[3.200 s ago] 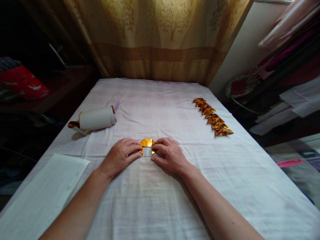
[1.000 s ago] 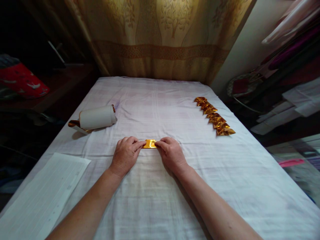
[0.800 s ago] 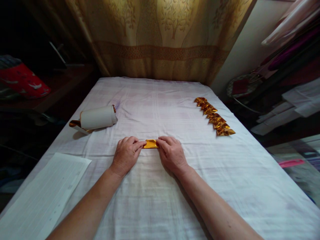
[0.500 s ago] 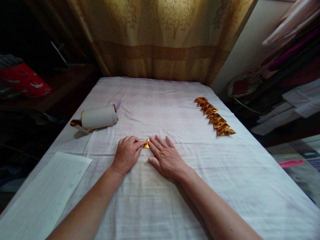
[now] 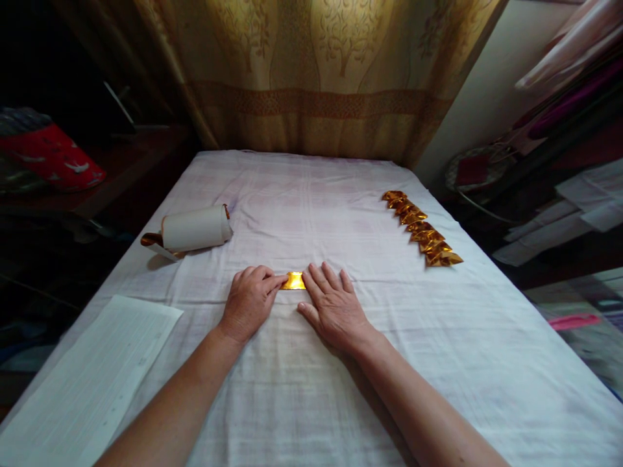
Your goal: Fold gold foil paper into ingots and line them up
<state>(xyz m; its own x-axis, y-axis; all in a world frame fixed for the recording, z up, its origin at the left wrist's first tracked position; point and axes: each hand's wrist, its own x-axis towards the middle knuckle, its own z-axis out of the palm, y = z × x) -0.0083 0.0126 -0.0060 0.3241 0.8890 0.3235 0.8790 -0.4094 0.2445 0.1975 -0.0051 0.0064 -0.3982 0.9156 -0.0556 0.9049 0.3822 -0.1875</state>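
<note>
A narrow strip of shiny gold foil paper lies flat on the cloth-covered table, between my hands. Its left end is under the pinched fingers of my left hand. My right hand is flat, fingers stretched, with the fingertips resting on the strip's right end. Both ends of the strip are hidden by the fingers. To the right, a row of several folded gold foil pieces lies overlapping in a slanting line.
A white roll with gold inside lies at the left. Nearer is a lined paper sheet. The table wears a pale checked cloth. Behind hangs a curtain; a red bag-like thing stands left, and clothes hang right.
My right hand has slid rightward along the foil strip, so more gold shows between my hands. My left hand keeps its place on the strip. The whole view has shifted slightly.
</note>
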